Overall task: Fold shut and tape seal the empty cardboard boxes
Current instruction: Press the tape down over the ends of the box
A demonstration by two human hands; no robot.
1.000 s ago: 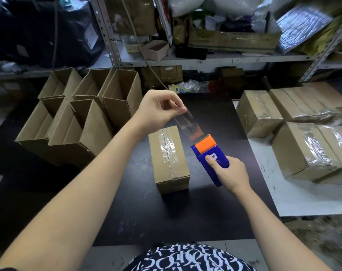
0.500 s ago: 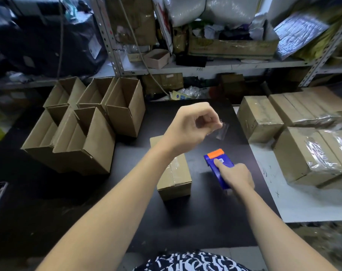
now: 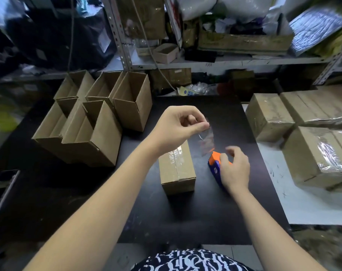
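A small closed cardboard box (image 3: 178,173) with clear tape along its top lies on the black table (image 3: 185,216). My left hand (image 3: 176,128) hovers above its far end and pinches the end of a clear tape strip (image 3: 206,139). The strip runs down to a blue and orange tape dispenser (image 3: 215,165) just right of the box. My right hand (image 3: 234,169) holds the dispenser on the table, its fingers blurred over the orange end.
Several open empty boxes (image 3: 92,124) stand at the table's left rear. Taped boxes (image 3: 303,133) are piled on a white surface (image 3: 307,204) at the right. Cluttered metal shelves (image 3: 205,61) rise behind the table.
My left hand swung right and back again while keeping the tape end pinched. The dispenser sank from tilted-up to the table, and my right hand slid forward over its orange end.
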